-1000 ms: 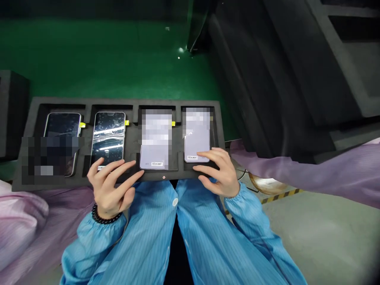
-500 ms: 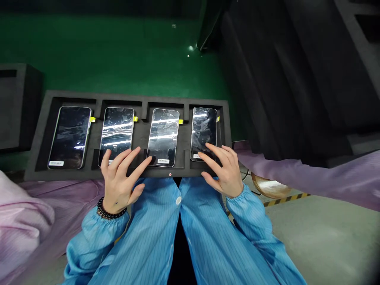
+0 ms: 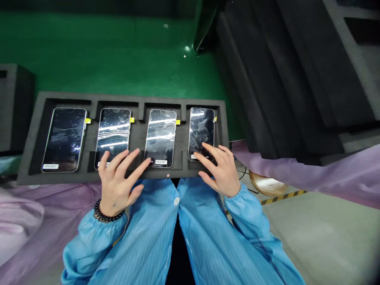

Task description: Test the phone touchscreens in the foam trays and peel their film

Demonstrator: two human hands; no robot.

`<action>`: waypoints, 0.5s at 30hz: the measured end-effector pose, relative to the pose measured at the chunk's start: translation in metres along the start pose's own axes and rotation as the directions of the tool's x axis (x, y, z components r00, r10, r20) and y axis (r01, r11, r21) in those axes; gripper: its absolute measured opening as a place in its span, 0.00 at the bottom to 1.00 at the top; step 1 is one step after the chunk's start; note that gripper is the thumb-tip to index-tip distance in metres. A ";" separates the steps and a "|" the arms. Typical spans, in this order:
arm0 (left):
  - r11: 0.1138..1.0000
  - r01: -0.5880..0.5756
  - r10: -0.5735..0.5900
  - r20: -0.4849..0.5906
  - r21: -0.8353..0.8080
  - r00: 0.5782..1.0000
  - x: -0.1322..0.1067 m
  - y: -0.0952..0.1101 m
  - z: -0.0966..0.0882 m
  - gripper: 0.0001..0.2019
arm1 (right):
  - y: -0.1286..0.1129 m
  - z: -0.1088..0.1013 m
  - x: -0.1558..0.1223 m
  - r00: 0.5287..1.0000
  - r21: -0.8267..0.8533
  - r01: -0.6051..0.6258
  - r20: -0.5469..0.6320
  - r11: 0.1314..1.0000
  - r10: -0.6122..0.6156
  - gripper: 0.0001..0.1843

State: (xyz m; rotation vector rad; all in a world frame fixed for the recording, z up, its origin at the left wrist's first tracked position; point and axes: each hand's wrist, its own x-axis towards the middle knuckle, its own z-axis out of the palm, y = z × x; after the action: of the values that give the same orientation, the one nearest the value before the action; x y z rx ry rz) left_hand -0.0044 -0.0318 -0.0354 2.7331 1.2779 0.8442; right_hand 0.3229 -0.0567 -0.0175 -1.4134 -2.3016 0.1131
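A black foam tray point(image 3: 136, 99) lies across my lap and holds several phones face up in separate slots, each with a small yellow tab. My left hand point(image 3: 117, 184) lies open with its fingers spread over the bottom of the second phone point(image 3: 113, 136) and reaching toward the third phone point(image 3: 160, 136). My right hand point(image 3: 221, 168) is open too, with its fingertips on the lower end of the rightmost phone point(image 3: 202, 132). The leftmost phone point(image 3: 63, 138) is untouched. Neither hand holds anything.
A green surface point(image 3: 113, 55) lies beyond the tray. Stacked dark foam trays point(image 3: 297, 71) rise at the right, and another dark block point(image 3: 14, 103) stands at the left. Purple-sleeved arms of other people point(image 3: 326, 174) reach in from both sides. My blue-clad legs point(image 3: 178, 237) are below.
The two right phones' screens were lit a second ago and are now dark. Both hands slid slightly forward on the tray's near edge; the view shifted a little.
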 end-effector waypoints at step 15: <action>1.000 0.004 -0.004 0.016 0.009 1.000 0.001 0.000 0.001 0.28 | 0.000 0.001 0.000 1.000 -0.022 0.007 0.031 1.000 -0.006 0.24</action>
State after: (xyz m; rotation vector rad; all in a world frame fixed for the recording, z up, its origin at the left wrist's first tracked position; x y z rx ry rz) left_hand -0.0039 -0.0312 -0.0358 2.7373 1.2865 0.8162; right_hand 0.3226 -0.0566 -0.0186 -1.4246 -2.3385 0.1086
